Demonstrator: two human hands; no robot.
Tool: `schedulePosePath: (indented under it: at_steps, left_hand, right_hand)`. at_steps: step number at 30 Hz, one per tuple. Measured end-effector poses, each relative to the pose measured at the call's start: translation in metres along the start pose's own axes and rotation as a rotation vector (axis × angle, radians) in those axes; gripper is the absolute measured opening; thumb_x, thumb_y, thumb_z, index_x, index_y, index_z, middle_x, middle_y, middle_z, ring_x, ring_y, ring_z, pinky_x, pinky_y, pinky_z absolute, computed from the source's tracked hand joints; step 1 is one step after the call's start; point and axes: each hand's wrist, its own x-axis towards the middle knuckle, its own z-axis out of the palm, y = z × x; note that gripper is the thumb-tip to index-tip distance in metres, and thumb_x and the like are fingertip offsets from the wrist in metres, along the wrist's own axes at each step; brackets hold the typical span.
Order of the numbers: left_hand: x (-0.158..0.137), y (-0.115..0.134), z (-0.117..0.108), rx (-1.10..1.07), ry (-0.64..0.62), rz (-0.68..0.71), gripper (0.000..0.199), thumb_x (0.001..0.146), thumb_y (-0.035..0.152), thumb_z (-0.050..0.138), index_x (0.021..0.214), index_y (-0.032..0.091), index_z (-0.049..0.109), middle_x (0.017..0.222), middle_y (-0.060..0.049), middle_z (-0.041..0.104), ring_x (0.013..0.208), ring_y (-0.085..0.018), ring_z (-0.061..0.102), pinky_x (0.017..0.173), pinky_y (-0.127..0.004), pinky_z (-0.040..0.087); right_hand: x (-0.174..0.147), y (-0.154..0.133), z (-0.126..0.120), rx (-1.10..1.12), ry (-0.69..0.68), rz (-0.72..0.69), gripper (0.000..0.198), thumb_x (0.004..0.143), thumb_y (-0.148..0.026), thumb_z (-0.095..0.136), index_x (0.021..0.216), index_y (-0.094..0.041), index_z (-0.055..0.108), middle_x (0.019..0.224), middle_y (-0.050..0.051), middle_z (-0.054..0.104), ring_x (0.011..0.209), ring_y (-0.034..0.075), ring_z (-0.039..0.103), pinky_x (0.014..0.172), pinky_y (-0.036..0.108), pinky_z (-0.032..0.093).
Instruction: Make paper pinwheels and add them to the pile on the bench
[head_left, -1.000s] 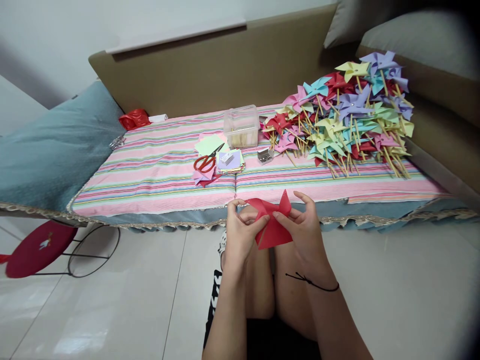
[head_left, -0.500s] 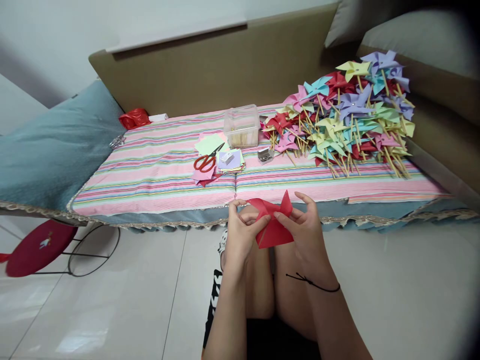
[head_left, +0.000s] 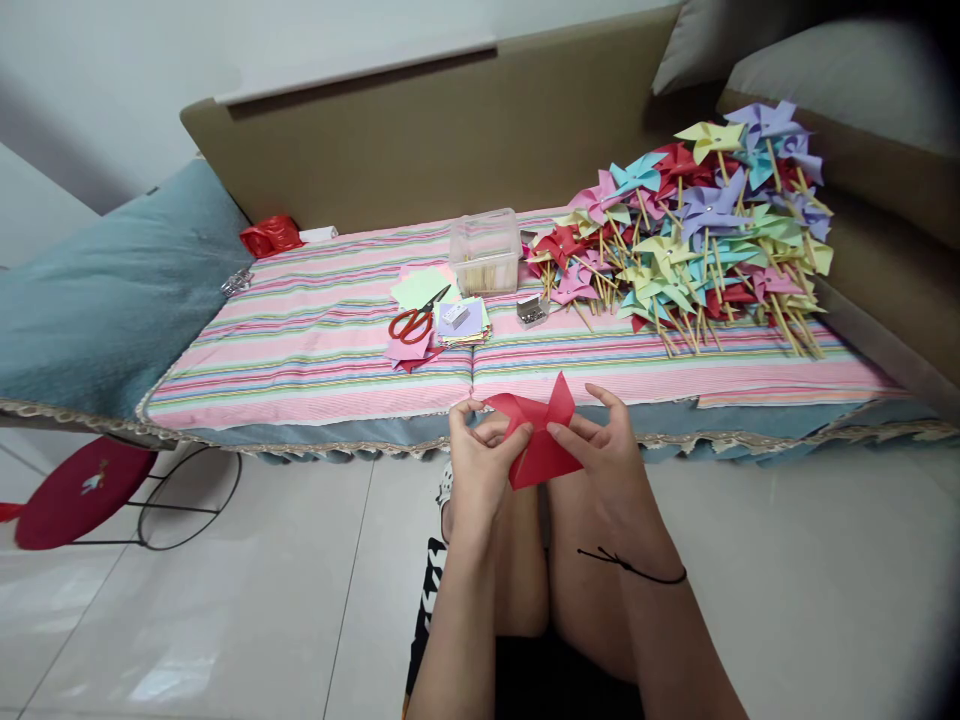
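A sheet of red paper (head_left: 546, 458), with corners curled in toward its middle like a pinwheel, hangs between my two hands above my knees. My left hand (head_left: 480, 452) is closed on its left side, thumb pressed near the centre. My right hand (head_left: 600, 440) pinches the right side, its thumb also near the middle and its index finger raised. Fingers behind the paper are partly hidden. Beyond my hands, red-handled scissors (head_left: 412, 325) lie on stacked coloured paper squares (head_left: 471, 325), beside a small open box of metal pins (head_left: 532, 312).
A clear plastic box (head_left: 486, 255) holding sticks stands on the striped cloth (head_left: 315, 340). To its right lies a big heap of finished paper pinwheels (head_left: 709, 210). A red plastic bag (head_left: 270, 237) sits at the far left; a dark red stool (head_left: 86, 492) stands on the floor.
Both hands have shifted slightly left and up with the red paper. Their grip on its folded corners looks nearly the same.
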Motion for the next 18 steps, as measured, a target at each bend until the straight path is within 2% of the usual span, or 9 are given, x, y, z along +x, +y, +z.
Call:
schedulePosePath:
  at_steps: [6,13,18]
  left_hand:
    - [0.000,0.001,0.001,0.003,-0.016,-0.008,0.056,0.062,0.017,0.078,0.096,0.025,0.034,0.062,0.007,0.068,0.050,-0.010,0.061,0.056,-0.021,0.046]
    - [0.000,0.006,-0.005,0.046,-0.106,-0.044,0.057,0.063,0.018,0.077,0.101,0.024,0.035,0.060,0.009,0.064,0.051,-0.009,0.058,0.056,-0.020,0.044]
    - [0.000,0.007,-0.007,0.031,-0.062,-0.049,0.062,0.059,0.018,0.080,0.100,0.023,0.035,0.057,0.007,0.066,0.048,-0.010,0.059,0.056,-0.022,0.046]
  right_hand:
    - [0.000,0.004,0.002,-0.043,0.044,-0.064,0.080,0.062,-0.031,0.082,0.127,-0.024,0.037,0.078,0.000,0.074,0.070,0.020,0.069,0.072,0.038,0.054]
    - [0.002,0.006,-0.007,-0.140,-0.036,-0.059,0.078,0.062,-0.033,0.083,0.125,-0.024,0.038,0.073,-0.001,0.073,0.070,0.021,0.069,0.073,0.040,0.054]
    - [0.003,0.001,-0.009,-0.177,-0.061,-0.044,0.071,0.063,-0.036,0.081,0.122,-0.024,0.045,0.072,-0.002,0.073,0.070,0.021,0.069,0.071,0.037,0.054]
